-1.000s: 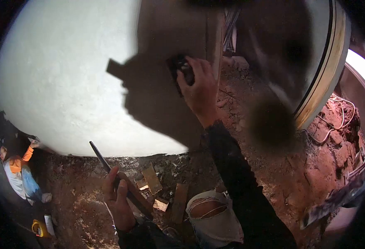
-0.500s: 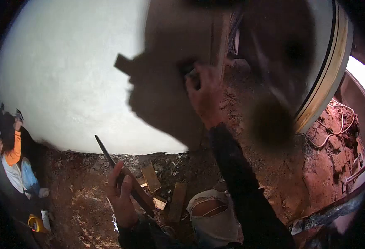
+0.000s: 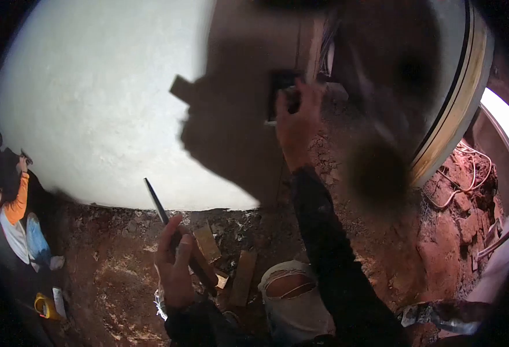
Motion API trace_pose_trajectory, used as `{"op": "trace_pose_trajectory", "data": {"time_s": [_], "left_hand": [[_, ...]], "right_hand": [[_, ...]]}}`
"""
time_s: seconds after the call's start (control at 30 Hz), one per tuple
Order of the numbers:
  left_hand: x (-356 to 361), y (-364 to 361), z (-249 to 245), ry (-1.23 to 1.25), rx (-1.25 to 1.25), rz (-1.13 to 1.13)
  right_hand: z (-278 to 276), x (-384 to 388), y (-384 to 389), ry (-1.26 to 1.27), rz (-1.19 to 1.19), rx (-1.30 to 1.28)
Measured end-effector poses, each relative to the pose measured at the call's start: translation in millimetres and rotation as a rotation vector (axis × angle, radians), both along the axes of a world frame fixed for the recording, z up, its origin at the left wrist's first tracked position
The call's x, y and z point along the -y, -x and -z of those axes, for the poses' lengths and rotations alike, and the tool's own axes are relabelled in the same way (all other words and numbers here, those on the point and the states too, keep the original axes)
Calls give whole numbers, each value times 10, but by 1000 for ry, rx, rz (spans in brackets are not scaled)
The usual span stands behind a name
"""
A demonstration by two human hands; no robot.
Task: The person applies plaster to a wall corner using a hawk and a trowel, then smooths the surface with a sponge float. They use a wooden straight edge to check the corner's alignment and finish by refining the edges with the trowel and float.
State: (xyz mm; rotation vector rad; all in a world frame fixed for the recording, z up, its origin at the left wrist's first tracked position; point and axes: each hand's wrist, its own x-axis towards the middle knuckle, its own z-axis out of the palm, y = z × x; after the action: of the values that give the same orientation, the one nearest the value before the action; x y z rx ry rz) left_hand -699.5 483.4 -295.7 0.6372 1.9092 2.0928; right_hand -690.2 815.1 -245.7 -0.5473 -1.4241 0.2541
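Note:
My left hand (image 3: 176, 269) grips a long, thin, dark flat tool (image 3: 156, 199), seen nearly edge-on, slanting up to the left in front of the wall's lower edge. My right hand (image 3: 298, 124) is raised against the shadowed part of the pale wall (image 3: 104, 104), its fingers curled round the handle of a dark rectangular trowel (image 3: 277, 95). The trowel's blade lies at the wall near its right edge, partly hidden by my fingers.
At the far left a person in orange sleeves (image 3: 16, 208) reaches to the wall. Near them is a yellow container (image 3: 45, 306). Wood pieces (image 3: 244, 277) lie on reddish soil (image 3: 109, 277). A curved wooden edge (image 3: 451, 110) and cables (image 3: 468, 188) are at right.
My right hand and its trowel have moved right and slightly down along the wall. The tool in my left hand has shifted slightly right and up.

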Motion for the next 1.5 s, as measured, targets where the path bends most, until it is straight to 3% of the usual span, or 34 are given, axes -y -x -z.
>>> {"op": "trace_pose_trajectory", "data": {"time_s": [0.03, 0.1, 0.23, 0.27, 0.33, 0.37, 0.43, 0.47, 0.53, 0.6, 0.67, 0.73, 0.77, 0.83, 0.9, 0.97, 1.0, 1.03, 1.07, 1.1, 1.13, 1.17, 1.2, 1.23, 1.27, 1.3, 1.37, 1.43, 1.5], "left_hand": [[-22, -16, -9, 16, -5, 6], [-69, -49, -22, -17, -2, 30], [-164, -67, 54, -62, 145, 119], [-176, -51, 120, -66, 143, 115], [-185, -2, 212, 17, -17, 149], [-214, -55, 149, -74, 11, 182], [-247, -17, 408, -222, 51, 134], [-262, 1, 498, -359, 99, 83], [-221, 11, 493, -435, 130, 78], [-150, 110, 570, 62, -352, -45], [-162, 156, 615, 0, -246, -28], [-146, 196, 680, 227, -531, -189], [-139, 180, 616, 222, -529, -182], [-15, 141, 453, 794, -680, -124], [3, 111, 552, 812, -681, -84], [46, 162, 980, 858, -756, -27], [126, 178, 1255, 892, -825, -13], [123, 110, 1116, 580, -595, 46], [20, 91, 920, 251, -382, 92], [-14, 81, 870, 258, -370, 66], [-93, 74, 822, 35, -351, 34], [-179, 75, 774, -194, -330, 17], [-167, 105, 653, -209, -329, 37], [-59, 147, 487, 196, -725, -142], [-5, 181, 400, 604, -1112, -327], [-47, 186, 374, 578, -1123, -297], [-123, 178, 366, -713, 275, 16], [-48, 255, 443, -591, 257, 32], [-31, 274, 444, -438, 234, -1]], "right_hand": [[38, 68, -9, 3, 1, -2], [165, 353, -74, -78, -177, 529], [313, 976, -179, 200, -602, 187], [327, 1177, -193, 195, -606, 187], [359, 1533, -236, 414, -1107, -139], [370, 1643, -296, 405, -1105, -144], [408, 1802, -412, 622, -1402, -6], [491, 1839, -456, 609, -1402, 1], [638, 1834, -513, 595, -1314, 328], [641, 1856, -532, 614, -1389, 289], [612, 1852, -543, 643, -1462, 239], [575, 1825, -577, 610, -1470, 397], [588, 1801, -588, 611, -1461, 399], [680, 1761, -559, 610, -1291, 509], [565, 1809, -599, 664, -1239, 607], [813, 1688, -605, 336, -1135, 613], [875, 1699, -579, 453, -1167, 580], [592, 1852, -669, 663, -1078, 572], [513, 1875, -681, 705, -1156, 499], [471, 1853, -678, 740, -1211, 419], [481, 1762, -649, 735, -1214, 428], [542, 1614, -619, 909, -1269, 400], [589, 1471, -598, 1083, -1309, 358], [617, 1374, -586, 1077, -1280, 346], [651, 1289, -579, 1023, -1392, 166], [668, 1173, -594, 955, -1496, -18], [721, 793, -692, 888, -1386, 5], [562, 583, -800, 828, -1291, 36], [207, 529, -887, 587, -1626, -91]]}}
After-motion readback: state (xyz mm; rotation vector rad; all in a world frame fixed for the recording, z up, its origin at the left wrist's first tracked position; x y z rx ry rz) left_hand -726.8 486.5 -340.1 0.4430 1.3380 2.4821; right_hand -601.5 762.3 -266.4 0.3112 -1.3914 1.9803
